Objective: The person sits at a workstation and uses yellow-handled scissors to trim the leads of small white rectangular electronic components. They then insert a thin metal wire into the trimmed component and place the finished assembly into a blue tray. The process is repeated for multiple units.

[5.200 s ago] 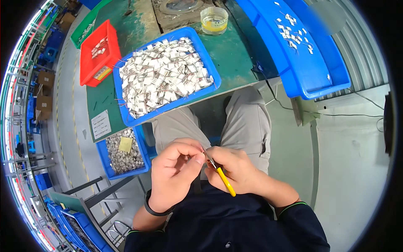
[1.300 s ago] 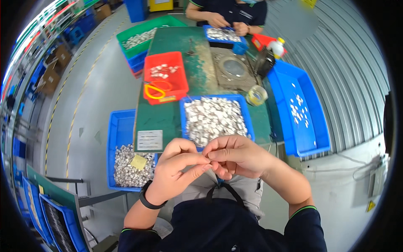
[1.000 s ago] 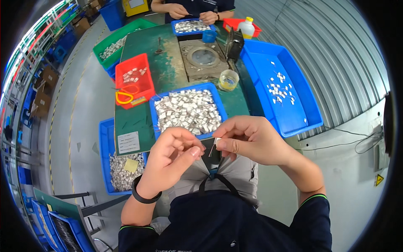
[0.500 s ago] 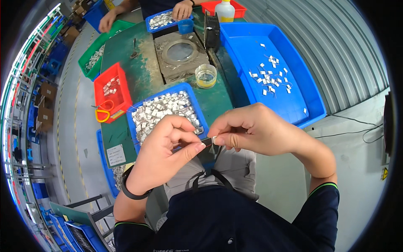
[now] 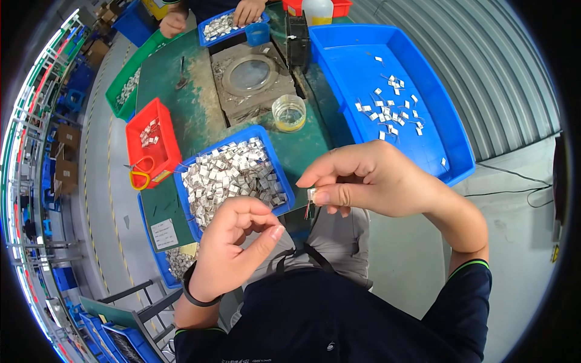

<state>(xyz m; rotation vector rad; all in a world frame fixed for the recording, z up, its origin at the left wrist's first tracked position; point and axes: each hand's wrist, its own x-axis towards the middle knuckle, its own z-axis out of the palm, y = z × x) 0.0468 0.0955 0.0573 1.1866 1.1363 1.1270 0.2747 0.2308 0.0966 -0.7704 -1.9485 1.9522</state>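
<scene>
Pinching a small white connector point(image 5: 311, 194) with short wires point(image 5: 307, 211) hanging from it, the right hand point(image 5: 378, 181) had its thumb and finger clamped on that piece. At eight o'clock from the connector the left hand point(image 5: 233, 248) hung near, its thumb and fingertips slightly apart, while a blue tray point(image 5: 281, 169) heaped with similar connectors point(image 5: 221, 178) lay toward ten o'clock. A clear jar point(image 5: 288, 115) stood at twelve, and a larger blue tray point(image 5: 357, 72) of scattered white pieces point(image 5: 386, 111) sat at one o'clock.
</scene>
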